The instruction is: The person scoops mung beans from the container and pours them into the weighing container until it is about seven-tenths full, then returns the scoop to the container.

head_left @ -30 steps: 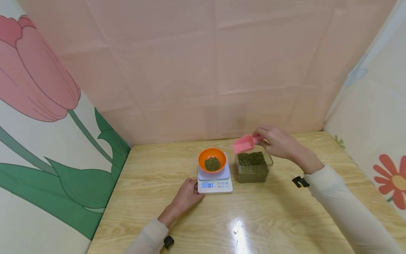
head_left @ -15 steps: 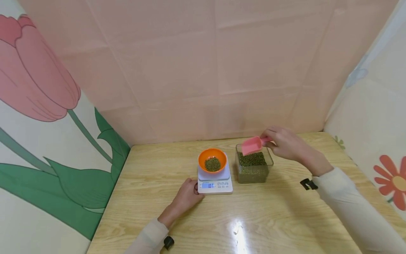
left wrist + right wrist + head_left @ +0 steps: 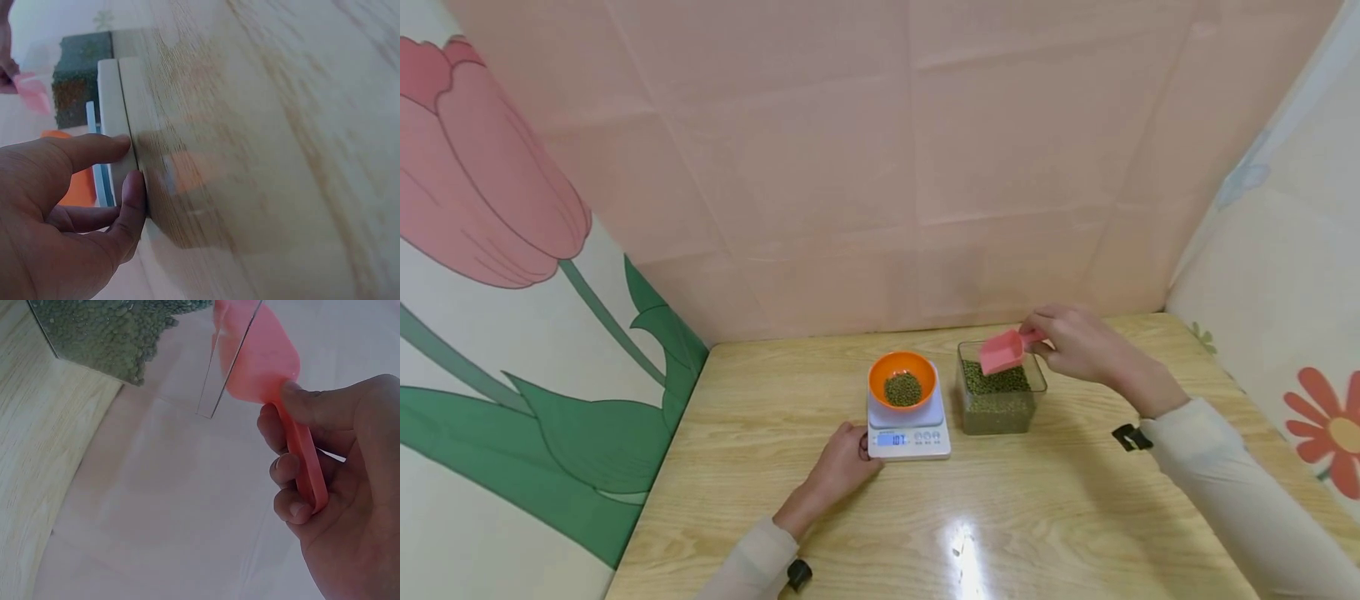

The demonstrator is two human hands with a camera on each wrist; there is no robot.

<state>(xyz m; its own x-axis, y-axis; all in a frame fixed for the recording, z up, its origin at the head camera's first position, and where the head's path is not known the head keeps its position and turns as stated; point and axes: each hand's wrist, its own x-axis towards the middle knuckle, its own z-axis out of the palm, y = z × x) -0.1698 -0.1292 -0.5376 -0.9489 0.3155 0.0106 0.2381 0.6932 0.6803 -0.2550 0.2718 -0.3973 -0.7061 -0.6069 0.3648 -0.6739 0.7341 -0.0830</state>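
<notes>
A pink scoop (image 3: 1002,352) is tilted over the clear container (image 3: 997,414), its blade low inside the rim above small green beans (image 3: 983,379). My right hand (image 3: 1078,342) grips the scoop's handle; in the right wrist view the fingers wrap round the handle (image 3: 306,465) with the thumb near the blade. An orange bowl (image 3: 880,385) with a small heap of green beans (image 3: 902,389) sits on a white kitchen scale (image 3: 910,451). My left hand (image 3: 838,462) holds the scale's front left corner, finger and thumb meeting its edge (image 3: 115,106) in the left wrist view.
The scale's lit display (image 3: 892,439) seems to read 107. The container stands just right of the scale on the wooden table (image 3: 775,400). A pink-covered wall (image 3: 820,208) rises behind the table, with flower-patterned panels on both sides.
My right hand has drawn the scoop rightward from near the container's left rim, then lowered it toward the beans inside. My left hand and the scale stay put.
</notes>
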